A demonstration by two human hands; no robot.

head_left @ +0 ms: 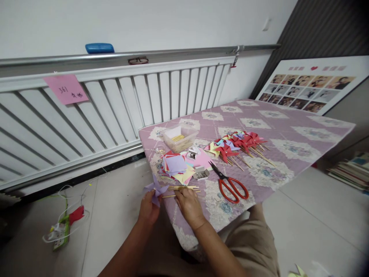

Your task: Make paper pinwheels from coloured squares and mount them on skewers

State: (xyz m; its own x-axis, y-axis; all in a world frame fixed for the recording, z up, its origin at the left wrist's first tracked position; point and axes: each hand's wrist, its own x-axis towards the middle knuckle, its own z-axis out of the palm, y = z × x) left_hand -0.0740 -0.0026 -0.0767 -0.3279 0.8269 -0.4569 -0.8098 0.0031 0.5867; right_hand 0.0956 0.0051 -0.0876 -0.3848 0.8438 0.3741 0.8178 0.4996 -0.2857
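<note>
My left hand [149, 209] is closed on a light purple paper pinwheel [155, 189] at the near left corner of the table. My right hand [188, 205] rests beside it with the fingers curled over thin wooden sticks [182, 188] that lie on the cloth. Just beyond lies a loose stack of coloured paper squares [177, 166]. Red-handled scissors [230, 184] lie to the right of my right hand. A row of finished pinwheels on sticks [238, 144], mostly red, lies further back.
A table with a purple patterned cloth [288, 142] stands against a white radiator [115, 104]. A clear plastic box [180, 137] sits near its left edge. A photo board [311, 82] leans at the back right. A power strip with cables [62, 231] lies on the floor.
</note>
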